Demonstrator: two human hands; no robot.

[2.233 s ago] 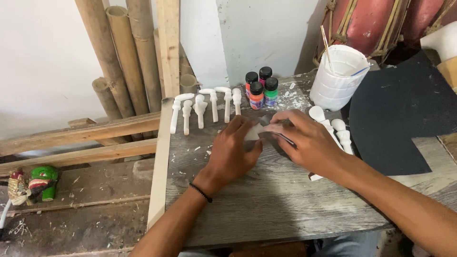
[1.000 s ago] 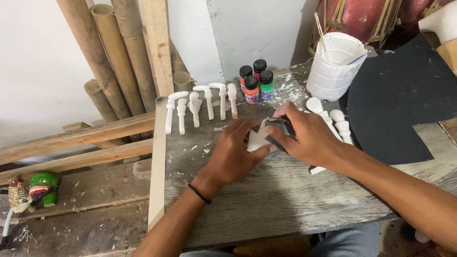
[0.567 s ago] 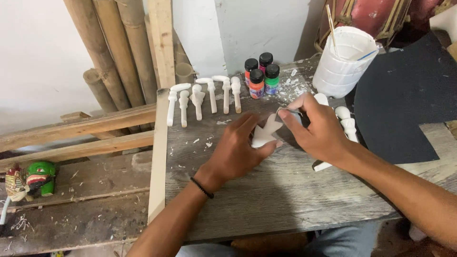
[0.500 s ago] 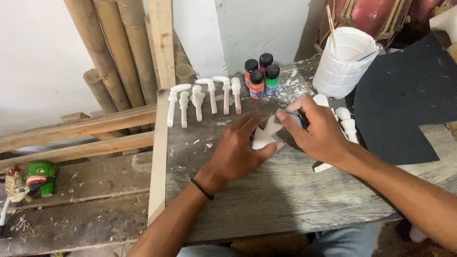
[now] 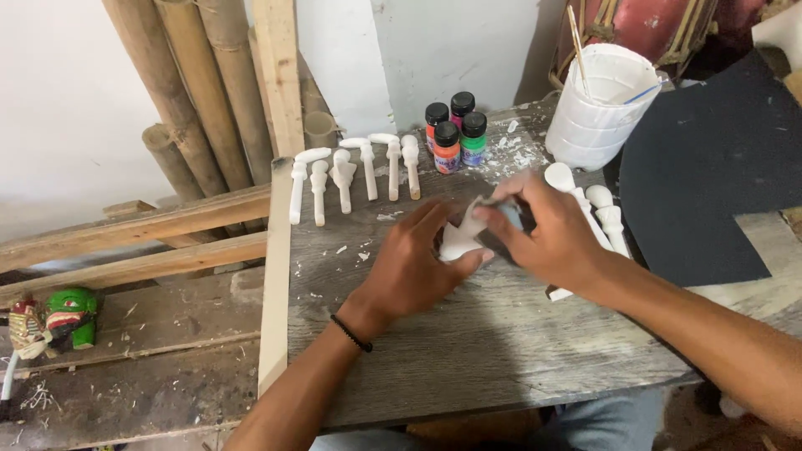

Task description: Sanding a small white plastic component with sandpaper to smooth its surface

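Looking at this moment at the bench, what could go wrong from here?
The right hand is blurred, rubbing a dark piece against the small white carving pinched by the left hand; a slip might scrape fingers or snap the carving. A wide stroke might knock the paint bottles close behind.

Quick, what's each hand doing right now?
Left hand: closed on a white carved piece.
Right hand: closed on a small dark thing, blurred, against the piece.

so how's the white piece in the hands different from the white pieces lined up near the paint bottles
The white piece in the hands is broad and wedge-like, gripped by the left hand with the right hand on it. The row of white pieces are slim pegs with knobbed tops, lying untouched on the board. Both are plain white.
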